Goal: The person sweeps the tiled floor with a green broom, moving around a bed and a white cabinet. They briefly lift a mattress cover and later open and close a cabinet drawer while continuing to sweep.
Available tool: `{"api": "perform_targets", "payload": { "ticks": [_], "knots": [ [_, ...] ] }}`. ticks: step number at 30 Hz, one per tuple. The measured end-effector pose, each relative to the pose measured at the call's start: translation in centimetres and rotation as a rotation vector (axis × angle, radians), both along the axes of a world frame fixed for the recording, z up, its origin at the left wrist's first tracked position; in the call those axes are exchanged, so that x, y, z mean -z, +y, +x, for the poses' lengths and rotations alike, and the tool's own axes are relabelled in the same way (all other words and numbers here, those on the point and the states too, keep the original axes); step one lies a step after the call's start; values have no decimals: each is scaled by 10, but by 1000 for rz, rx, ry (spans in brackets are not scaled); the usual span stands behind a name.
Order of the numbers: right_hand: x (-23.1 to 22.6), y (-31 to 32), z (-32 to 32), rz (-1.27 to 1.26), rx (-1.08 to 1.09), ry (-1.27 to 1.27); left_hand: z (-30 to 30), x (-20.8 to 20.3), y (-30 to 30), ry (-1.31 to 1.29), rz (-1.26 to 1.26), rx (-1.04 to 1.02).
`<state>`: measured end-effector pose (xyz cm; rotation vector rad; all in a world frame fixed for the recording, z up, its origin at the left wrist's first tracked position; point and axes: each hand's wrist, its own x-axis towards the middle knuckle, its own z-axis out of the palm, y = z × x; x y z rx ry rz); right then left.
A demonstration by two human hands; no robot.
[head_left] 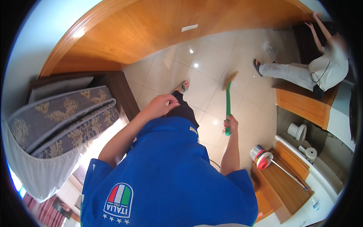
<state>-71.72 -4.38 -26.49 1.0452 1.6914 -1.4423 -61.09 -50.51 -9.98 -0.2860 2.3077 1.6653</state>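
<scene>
My right hand is wrapped round the green handle of a hand brush, close to the handle's end. The brush reaches away from me over the floor, its tan bristles at the far end. In front of my blue shirt, over the dark shorts, is my left hand. Its fingers curl loosely, with a gap between them and the thumb, and nothing shows in them. Below it, one of my feet in a grey sandal stands on the tiles.
Glossy tiles run up to a curved wooden panel. At left lies patterned grey upholstery. Another person stands far right, arms raised. A bucket stands beside a wooden cabinet, with a white pole across it.
</scene>
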Motion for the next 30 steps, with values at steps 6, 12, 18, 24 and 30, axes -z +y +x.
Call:
{"api": "perform_targets", "payload": {
  "ticks": [6, 12, 18, 24, 30],
  "knots": [
    [-80, -104, 57, -117, -340, 34, 27, 1, 87, 292, 70, 265],
    [-82, -231, 80, -412, -558, -88, 74, -16, 146, 594, 49, 176],
    [92, -295, 100, -396, -589, -93, 87, 18, 128, 231, -99, 225],
    [100, -157, 60, -490, -384, -236, 69, 13, 160, 140, 101, 388],
    [91, 1, 44, -263, -45, -113, 49, -3, 241, 167, 248, 736]
  ]
}}
